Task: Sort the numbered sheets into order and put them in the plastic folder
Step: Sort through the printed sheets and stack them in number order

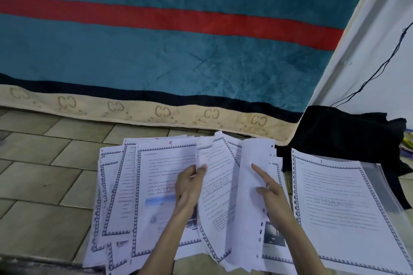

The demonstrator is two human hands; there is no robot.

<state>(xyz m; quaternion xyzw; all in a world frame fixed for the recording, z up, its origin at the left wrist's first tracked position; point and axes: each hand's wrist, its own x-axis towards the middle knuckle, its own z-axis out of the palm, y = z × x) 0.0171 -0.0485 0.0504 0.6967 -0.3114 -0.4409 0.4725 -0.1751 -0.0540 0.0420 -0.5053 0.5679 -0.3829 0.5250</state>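
So the loose spread of white printed sheets with the blue-grey chequered borders (178,196) is fanned out on the beige tiled floor (44,185), overlapping every which way; a sheet with a handwritten 9 at the top (161,176) lies face up in the middle of it. The left hand (190,187) has its fingers closed in a pinch on the top of a curled sheet with a STORAGE watermark (218,187), lifting it off the pile; the right hand (271,192) holds nothing, index finger stretched out and pressing on a blank-backed turned-over sheet (252,185), the other fingers loosely curled.

Off to the right, apart from the mess, a sheet marked 1 (335,203) sits on the clear plastic folder (384,187), which pokes out from under its right edge; looks like that's the sorted stack just getting started.

For this step I'd say lift each page only enough to read the number at the top, and keep the pointing finger down so the rest doesn't slide; curling pages this hard risks creases, maybe a tear at the punched holes.

Room-wise: the teal blanket with the red stripe and cream trim (178,56) hems in the far side, crumpled black cloth (348,131) crowds the folder's top corner; the open tiles on the left are the place to lay out interim piles.
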